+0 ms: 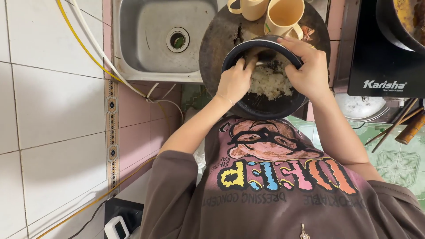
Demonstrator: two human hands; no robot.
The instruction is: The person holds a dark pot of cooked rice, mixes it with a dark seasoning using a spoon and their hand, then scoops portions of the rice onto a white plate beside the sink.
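The left hand (234,82) is reaching down into a dark round pot (261,106), fingers curled and pressing into a clump of cooked white rice (271,83); whether it is closing on a utensil cannot be told. The right hand (310,66) is clamping the pot's far rim, steadying it. The pot is being held tilted over a round dark board (217,44), just in front of the person's chest. Two beige plastic mugs (283,17) are standing on the board, touching the pot's rim. A steel sink (155,40) is lying to the left; a black cooktop (380,57) is sitting to the right.

Risk noted: the one-handed rim grip may be slipping, which would be tipping rice onto the floor. The pot could also be knocking the mugs over.
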